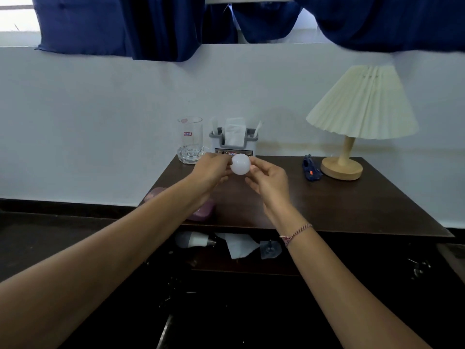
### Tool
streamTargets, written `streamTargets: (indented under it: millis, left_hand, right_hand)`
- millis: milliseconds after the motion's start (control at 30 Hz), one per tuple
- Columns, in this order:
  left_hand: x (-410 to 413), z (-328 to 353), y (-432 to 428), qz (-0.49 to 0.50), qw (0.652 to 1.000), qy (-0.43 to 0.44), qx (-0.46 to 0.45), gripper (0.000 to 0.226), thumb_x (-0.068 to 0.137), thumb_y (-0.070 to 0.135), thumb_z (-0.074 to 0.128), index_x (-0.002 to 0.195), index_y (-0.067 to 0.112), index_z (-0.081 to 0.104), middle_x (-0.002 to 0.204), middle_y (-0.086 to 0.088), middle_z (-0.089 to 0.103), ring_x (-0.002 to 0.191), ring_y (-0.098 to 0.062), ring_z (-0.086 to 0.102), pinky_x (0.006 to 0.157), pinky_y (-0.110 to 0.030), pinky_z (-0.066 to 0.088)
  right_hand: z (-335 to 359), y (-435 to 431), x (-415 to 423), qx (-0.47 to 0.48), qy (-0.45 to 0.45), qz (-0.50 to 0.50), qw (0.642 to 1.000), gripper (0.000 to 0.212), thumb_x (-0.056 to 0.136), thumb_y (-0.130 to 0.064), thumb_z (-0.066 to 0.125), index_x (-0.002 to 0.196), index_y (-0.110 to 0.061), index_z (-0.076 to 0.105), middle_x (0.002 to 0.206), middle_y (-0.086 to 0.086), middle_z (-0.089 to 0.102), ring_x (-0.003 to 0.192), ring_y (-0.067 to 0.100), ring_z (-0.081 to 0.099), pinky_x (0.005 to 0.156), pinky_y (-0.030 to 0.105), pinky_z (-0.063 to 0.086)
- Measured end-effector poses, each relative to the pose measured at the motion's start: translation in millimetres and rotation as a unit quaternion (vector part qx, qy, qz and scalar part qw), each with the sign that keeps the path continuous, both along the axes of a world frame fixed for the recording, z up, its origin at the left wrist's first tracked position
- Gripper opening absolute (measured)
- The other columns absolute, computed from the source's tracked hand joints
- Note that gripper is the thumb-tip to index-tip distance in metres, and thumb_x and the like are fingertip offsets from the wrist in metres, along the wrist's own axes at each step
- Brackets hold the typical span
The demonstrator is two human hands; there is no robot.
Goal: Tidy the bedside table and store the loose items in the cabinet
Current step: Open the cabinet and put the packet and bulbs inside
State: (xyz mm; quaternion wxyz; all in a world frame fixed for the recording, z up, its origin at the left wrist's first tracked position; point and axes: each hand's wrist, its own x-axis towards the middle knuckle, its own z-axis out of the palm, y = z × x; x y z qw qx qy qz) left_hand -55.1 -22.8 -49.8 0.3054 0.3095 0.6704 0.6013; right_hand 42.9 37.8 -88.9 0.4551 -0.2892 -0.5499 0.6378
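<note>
"Looking down from the head camera, what do the two hands have?"

"A white ball [240, 164]. It is up in the air, over the far part of the dark table [352, 205], just in front of the gray box of tissues [234, 144]. The left hand [211, 170] pinches its left side with curled fingers. The right hand [269, 180] pinches its right side with thumb and fingertips. Both are clamped on it."

"Is it a light bulb?"

"I think so, seen from its round end, but I cannot tell for sure. Another bulb [195, 239] lies on the shelf [251, 265] under the table top, beside a crumpled paper [239, 244]."

"How will it feel?"

"Light, I guess, and smooth, so it could slip. It may be thin and break if squeezed or dropped. Best to cup the round part softly in one palm, not press hard with fingertips."

"What else is on the table?"

"A glass mug [190, 139] at the far left, a lamp [362, 104] at the far right with a small blue thing [311, 168] beside its base, and a pink thing [201, 212] near the left edge, partly hidden under the left arm."
</note>
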Motion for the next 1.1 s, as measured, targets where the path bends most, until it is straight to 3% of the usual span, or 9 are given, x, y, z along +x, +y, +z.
streamTargets:
  millis: [167, 233, 367, 467, 567, 733, 900, 1100]
  left_hand:
    - [33, -2, -13, -0.033, 0.999, 0.006, 0.008, 0.019, 0.090, 0.009, 0.045, 0.087, 0.011, 0.064, 0.099, -0.011, 0.065, 0.099, -0.020, 0.062, 0.086, -0.030, 0.046]
    - [45, -4, -16, -0.032, 0.999, -0.004, 0.011, 0.022, 0.090, 0.005, 0.042, 0.085, 0.011, 0.063, 0.099, -0.013, 0.065, 0.097, -0.022, 0.063, 0.080, -0.027, 0.046]
    - [67, -10, -22, -0.041, 0.999, -0.011, 0.002, 0.032, 0.090, -0.003, 0.033, 0.104, 0.001, 0.061, 0.098, -0.017, 0.064, 0.085, -0.020, 0.063, 0.071, -0.023, 0.047]
    - [83, -18, -32, -0.055, 0.997, 0.045, -0.013, 0.027, 0.088, -0.002, 0.048, 0.109, 0.000, 0.064, 0.092, -0.014, 0.067, 0.087, -0.019, 0.062, 0.080, -0.027, 0.049]
    - [102, -31, -48, -0.086, 0.991, 0.106, -0.001, 0.027, 0.082, -0.003, 0.062, 0.108, 0.000, 0.066, 0.101, -0.017, 0.070, 0.090, -0.017, 0.062, 0.089, -0.030, 0.049]
    - [125, -62, -69, -0.097, 0.987, 0.126, 0.028, 0.024, 0.075, -0.004, 0.070, 0.099, 0.003, 0.070, 0.089, -0.002, 0.070, 0.082, -0.009, 0.067, 0.076, -0.012, 0.052]
    - [134, -98, -71, -0.124, 0.985, 0.118, 0.007, 0.023, 0.076, 0.002, 0.072, 0.086, 0.023, 0.070, 0.086, 0.010, 0.072, 0.084, -0.003, 0.069, 0.077, -0.013, 0.052]
    - [138, -147, -34, -0.141, 0.985, 0.082, -0.053, 0.020, 0.082, 0.004, 0.066, 0.092, 0.021, 0.070, 0.094, 0.006, 0.071, 0.090, -0.004, 0.066, 0.079, -0.014, 0.050]
  right_hand:
    - [-5, -9, 41, 0.026, 0.001, -0.027, 0.999, 0.028, 0.090, 0.000, 0.054, 0.117, -0.003, 0.061, 0.120, 0.010, 0.063, 0.110, 0.018, 0.060, 0.092, 0.026, 0.051]
    - [-7, -11, 55, 0.019, -0.006, -0.036, 0.999, 0.029, 0.089, 0.002, 0.055, 0.117, -0.002, 0.061, 0.120, 0.010, 0.063, 0.110, 0.018, 0.061, 0.092, 0.027, 0.051]
    - [-12, -16, 83, 0.009, -0.012, -0.047, 0.999, 0.029, 0.085, 0.003, 0.060, 0.114, -0.002, 0.063, 0.113, 0.013, 0.067, 0.104, 0.018, 0.064, 0.088, 0.025, 0.053]
    - [-18, -22, 107, 0.017, -0.020, -0.049, 0.998, 0.027, 0.080, -0.001, 0.067, 0.106, -0.008, 0.068, 0.106, 0.011, 0.070, 0.098, 0.016, 0.067, 0.081, 0.021, 0.056]
    - [-27, -32, 131, 0.016, -0.033, -0.049, 0.998, 0.021, 0.075, -0.007, 0.074, 0.091, -0.020, 0.071, 0.101, 0.006, 0.072, 0.093, 0.015, 0.069, 0.077, 0.021, 0.057]
    - [-53, -51, 165, 0.024, -0.078, -0.060, 0.995, 0.023, 0.068, -0.017, 0.080, 0.089, -0.022, 0.074, 0.092, -0.003, 0.075, 0.088, 0.010, 0.070, 0.081, 0.027, 0.053]
    - [-79, -53, 185, 0.005, -0.102, -0.037, 0.994, 0.038, 0.055, -0.030, 0.081, 0.091, -0.020, 0.073, 0.089, -0.001, 0.076, 0.083, 0.012, 0.072, 0.069, 0.017, 0.054]
    - [-127, -26, 182, -0.045, -0.139, -0.069, 0.987, 0.025, 0.070, -0.008, 0.078, 0.093, -0.016, 0.071, 0.087, 0.002, 0.074, 0.080, 0.012, 0.071, 0.064, 0.016, 0.053]
